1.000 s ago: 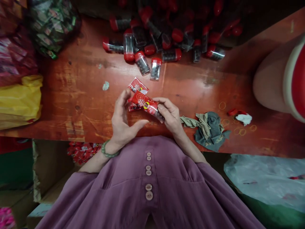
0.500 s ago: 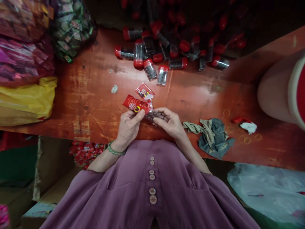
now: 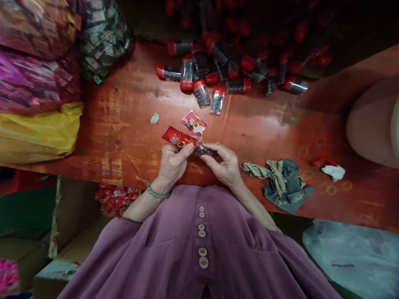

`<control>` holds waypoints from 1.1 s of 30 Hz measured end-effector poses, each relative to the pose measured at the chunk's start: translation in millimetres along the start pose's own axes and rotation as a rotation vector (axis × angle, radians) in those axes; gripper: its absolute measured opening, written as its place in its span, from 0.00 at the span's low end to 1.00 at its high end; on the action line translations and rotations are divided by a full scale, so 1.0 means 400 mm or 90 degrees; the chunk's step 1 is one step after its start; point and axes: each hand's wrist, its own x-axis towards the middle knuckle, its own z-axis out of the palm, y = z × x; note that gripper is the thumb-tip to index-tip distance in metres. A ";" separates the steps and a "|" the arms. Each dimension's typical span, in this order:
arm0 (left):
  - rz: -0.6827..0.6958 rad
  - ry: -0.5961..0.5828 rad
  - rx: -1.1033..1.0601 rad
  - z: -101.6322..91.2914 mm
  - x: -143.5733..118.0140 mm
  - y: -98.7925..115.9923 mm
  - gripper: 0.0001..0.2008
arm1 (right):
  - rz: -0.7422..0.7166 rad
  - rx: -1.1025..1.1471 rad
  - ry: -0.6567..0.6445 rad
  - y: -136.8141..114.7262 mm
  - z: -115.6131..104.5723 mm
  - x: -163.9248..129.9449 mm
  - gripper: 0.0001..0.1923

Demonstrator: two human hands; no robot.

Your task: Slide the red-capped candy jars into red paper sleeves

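My left hand [image 3: 174, 162] pinches a red printed sleeve [image 3: 178, 137] between thumb and fingers, above the near part of the table. My right hand [image 3: 225, 165] is closed on a clear container with dark round pieces [image 3: 203, 151]. Its left end meets the sleeve's right end and seems to be partly inside it; the fingers cover much of the container. Just beyond the hands lie flat red sleeves [image 3: 193, 121] like the held one. Farther back are several clear containers with red caps [image 3: 201, 94], heaped together, with dark pieces in them.
Bulging bags of small packets [image 3: 102, 41] and a yellow bag [image 3: 40, 133] are at the left. Crumpled cloths [image 3: 285, 182], rubber bands [image 3: 331, 189] and a pale bucket [image 3: 370, 120] are at the right. Below the table's edge, red packets [image 3: 115, 197] lie near a cardboard box [image 3: 73, 220].
The held sleeve looks fuller and less flat than before, and the container's visible part appears a little shorter. The whole view has shifted slightly.
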 end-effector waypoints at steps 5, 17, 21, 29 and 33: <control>-0.012 -0.067 0.122 -0.008 0.008 0.014 0.14 | 0.127 0.122 -0.023 -0.017 0.003 -0.002 0.12; -0.013 0.031 0.029 -0.015 0.025 0.000 0.15 | 0.145 0.232 0.007 0.007 0.040 0.014 0.17; -0.069 0.028 0.053 -0.019 0.019 -0.017 0.14 | 0.103 0.120 0.069 0.021 0.051 0.010 0.17; -0.079 0.023 -0.035 -0.015 0.021 -0.008 0.18 | 0.171 0.264 -0.008 0.020 0.043 0.038 0.21; -0.114 0.031 -0.025 -0.007 0.012 -0.009 0.16 | 0.195 0.252 -0.008 0.024 0.042 0.043 0.22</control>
